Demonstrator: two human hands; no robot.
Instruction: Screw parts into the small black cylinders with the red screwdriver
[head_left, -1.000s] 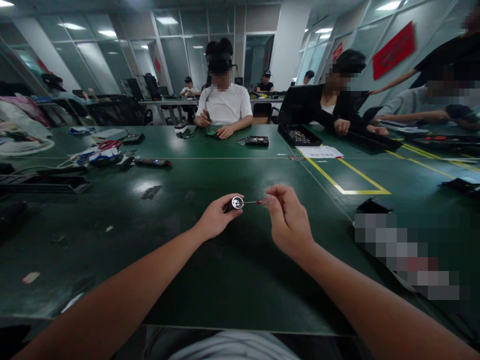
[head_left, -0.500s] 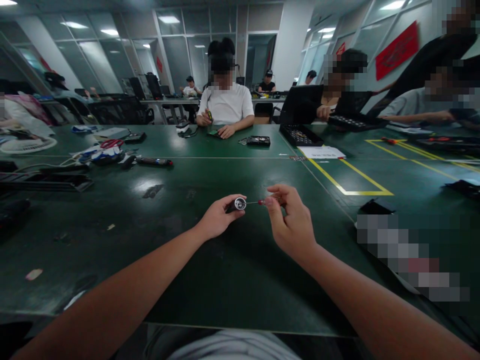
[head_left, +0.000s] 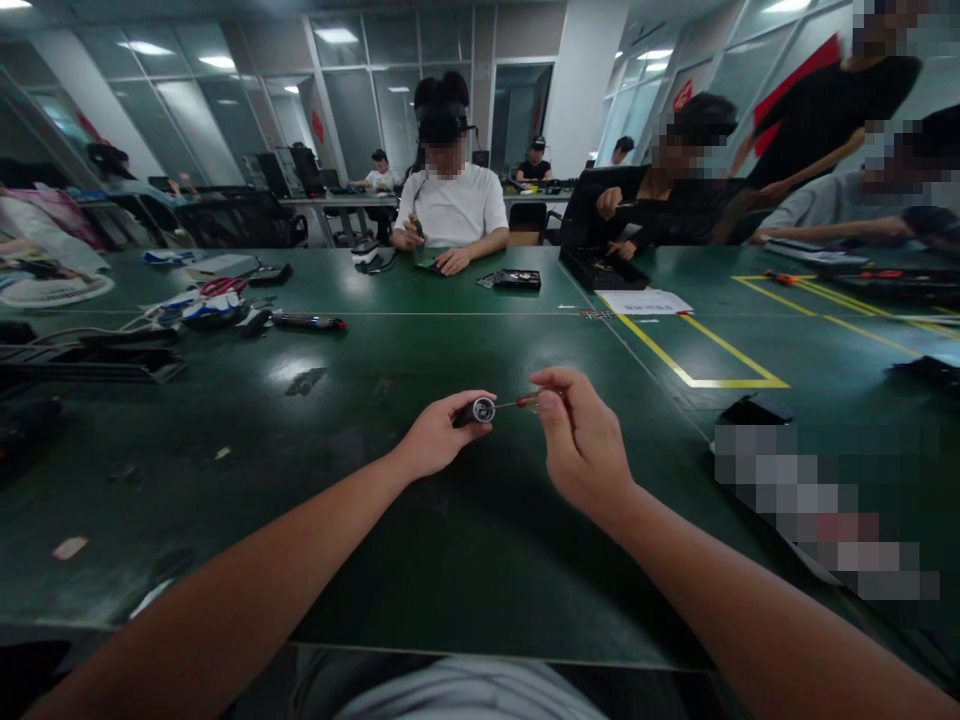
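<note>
My left hand (head_left: 435,438) is closed round a short black cylinder (head_left: 484,410) with a silver rim, its open round end facing right and toward me. Some parts show inside that end, too small to name. In my right hand (head_left: 581,430) is a small screwdriver (head_left: 525,400) with a red-tipped handle, pinched between thumb and fingers. Its thin shaft points left, and the tip reaches the cylinder's open end; whether it touches a part inside I cannot tell. Both hands are held above the green tabletop (head_left: 480,560).
Across the table a person (head_left: 450,205) in white works on a small device. A black case (head_left: 604,270) stands at the back right, beside a white paper (head_left: 646,302). Left lie a pen-shaped tool (head_left: 307,322), red-handled scissors (head_left: 223,286) and a dark tray (head_left: 97,362).
The cylinder and screwdriver have shifted slightly, and my right fingers have turned a little on the handle. At the back right, a person now reaches into the black case, and a standing person has moved.
</note>
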